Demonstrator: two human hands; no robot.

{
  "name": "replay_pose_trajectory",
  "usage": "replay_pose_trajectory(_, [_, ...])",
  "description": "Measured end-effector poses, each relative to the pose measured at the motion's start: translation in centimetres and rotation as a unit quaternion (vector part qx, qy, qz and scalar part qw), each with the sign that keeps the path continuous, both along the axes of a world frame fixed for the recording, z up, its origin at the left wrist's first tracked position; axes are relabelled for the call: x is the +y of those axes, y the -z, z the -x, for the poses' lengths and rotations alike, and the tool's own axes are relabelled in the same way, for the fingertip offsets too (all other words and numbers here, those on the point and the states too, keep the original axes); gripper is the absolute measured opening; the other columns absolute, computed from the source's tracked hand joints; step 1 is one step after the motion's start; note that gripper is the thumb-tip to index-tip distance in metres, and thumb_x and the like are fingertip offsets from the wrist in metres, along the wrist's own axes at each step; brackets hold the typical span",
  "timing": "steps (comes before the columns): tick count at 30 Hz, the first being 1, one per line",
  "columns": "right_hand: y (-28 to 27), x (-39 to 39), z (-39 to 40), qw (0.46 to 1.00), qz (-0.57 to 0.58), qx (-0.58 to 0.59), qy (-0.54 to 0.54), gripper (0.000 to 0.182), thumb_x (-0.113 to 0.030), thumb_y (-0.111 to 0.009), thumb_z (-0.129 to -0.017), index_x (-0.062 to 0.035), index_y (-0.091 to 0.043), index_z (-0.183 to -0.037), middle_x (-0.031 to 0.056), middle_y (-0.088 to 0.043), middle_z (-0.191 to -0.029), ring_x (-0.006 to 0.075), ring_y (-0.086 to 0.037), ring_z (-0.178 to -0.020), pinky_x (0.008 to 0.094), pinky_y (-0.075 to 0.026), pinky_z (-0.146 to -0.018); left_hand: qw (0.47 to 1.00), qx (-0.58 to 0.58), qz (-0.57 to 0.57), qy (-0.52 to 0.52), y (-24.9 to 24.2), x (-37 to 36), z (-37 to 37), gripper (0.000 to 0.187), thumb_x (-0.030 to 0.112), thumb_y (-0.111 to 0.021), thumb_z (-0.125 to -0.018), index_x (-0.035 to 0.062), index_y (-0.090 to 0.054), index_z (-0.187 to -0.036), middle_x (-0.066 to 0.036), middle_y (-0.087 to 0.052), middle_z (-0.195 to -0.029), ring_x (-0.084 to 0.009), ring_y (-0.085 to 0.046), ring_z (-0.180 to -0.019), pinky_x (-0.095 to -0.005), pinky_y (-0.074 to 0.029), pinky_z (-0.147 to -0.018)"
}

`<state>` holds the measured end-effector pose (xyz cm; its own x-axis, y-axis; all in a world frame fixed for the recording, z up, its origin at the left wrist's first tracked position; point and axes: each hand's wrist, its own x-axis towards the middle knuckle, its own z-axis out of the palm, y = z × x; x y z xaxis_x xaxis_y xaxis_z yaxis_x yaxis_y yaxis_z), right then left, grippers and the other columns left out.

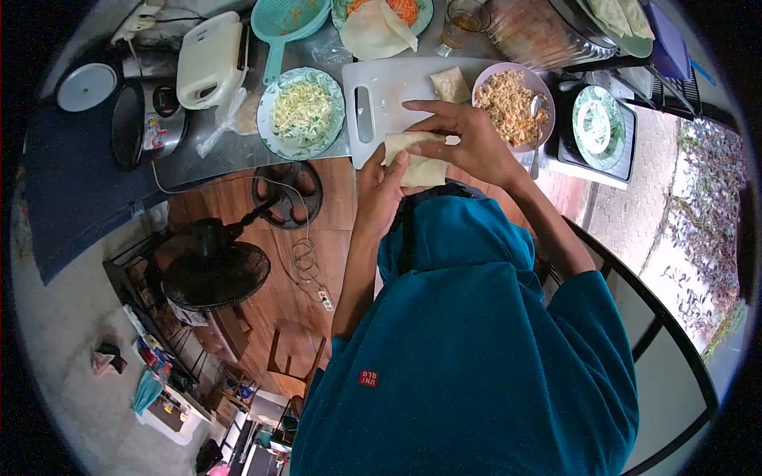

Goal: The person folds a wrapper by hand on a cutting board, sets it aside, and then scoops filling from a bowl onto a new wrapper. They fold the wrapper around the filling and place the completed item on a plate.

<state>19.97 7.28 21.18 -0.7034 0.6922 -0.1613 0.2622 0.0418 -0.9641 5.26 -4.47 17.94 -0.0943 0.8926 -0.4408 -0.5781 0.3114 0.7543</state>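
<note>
A pale folded wrapper [425, 170] is held between both hands near the front edge of the white cutting board [389, 75]. My left hand [379, 190] grips it from the left, thumb on top. My right hand [468, 143] reaches over from the right, with thumb and a finger at the wrapper's upper part and other fingers stretched out. Behind my right hand, a small folded wrapper parcel [451, 85] lies on the board. Right of it stands a bowl of minced filling [508, 99] with a spoon [536, 135].
A plate of shredded cabbage [304, 111] is left of the board. Behind are a teal strainer [290, 20], a plate with wrappers and carrot [377, 28], and a glass [463, 28]. A green-rimmed plate [598, 127] stands right. A white appliance [210, 62] sits back left.
</note>
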Motion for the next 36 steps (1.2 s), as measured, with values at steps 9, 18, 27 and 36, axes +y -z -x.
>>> replay_pose_trajectory(9, [-1.7,1.1,-1.1,0.996,0.032,0.003,-0.082,0.056,-0.013,-0.074,-0.081,-0.0042,-0.054,-0.133,0.0136,-0.068,-0.112,0.0234,-0.065,-0.103,0.038,-0.051,-0.093,0.993,-0.106,-0.006,0.05,0.3,0.1,-0.5,0.045,0.03,-0.048,-0.101,-0.0014,-0.044,-0.133,-0.011,-0.059,-0.12,-0.0205,-0.061,-0.108,-0.0356,-0.051,-0.092])
replay_pose_trajectory(18, [-2.5,1.1,-2.9,0.987,-0.146,0.025,-0.059,0.038,-0.02,-0.065,-0.088,-0.007,-0.063,-0.123,0.0128,-0.066,-0.112,0.0254,-0.06,-0.102,0.0403,-0.047,-0.092,0.993,-0.034,-0.018,0.108,-1.4,0.3,-1.2,0.05,0.033,-0.049,-0.1,-0.0021,-0.041,-0.134,-0.019,-0.058,-0.121,-0.0338,-0.065,-0.103,-0.0441,-0.06,-0.077])
replay_pose_trajectory(27, [-5.0,-1.0,-3.5,0.938,-0.324,-0.054,-0.108,0.035,-0.03,-0.065,-0.088,-0.0078,-0.069,-0.113,0.0132,-0.06,-0.115,0.0288,-0.056,-0.107,0.0436,-0.043,-0.097,0.997,0.019,-0.028,0.069,-3.8,0.0,-1.7,0.03,0.018,-0.055,-0.098,-0.0035,-0.054,-0.118,-0.011,-0.065,-0.105,-0.0179,-0.067,-0.09,-0.0306,-0.059,-0.075])
replay_pose_trajectory(36, [-5.5,-1.6,-3.5,0.946,-0.31,-0.03,-0.09,0.028,-0.026,-0.068,-0.086,-0.0081,-0.073,-0.107,0.0123,-0.059,-0.115,0.0279,-0.055,-0.109,0.0431,-0.045,-0.095,0.994,-0.014,-0.042,0.098,-4.6,-0.5,-1.6,0.031,0.02,-0.054,-0.098,-0.0043,-0.054,-0.118,-0.013,-0.066,-0.105,-0.0206,-0.068,-0.091,-0.0323,-0.059,-0.079])
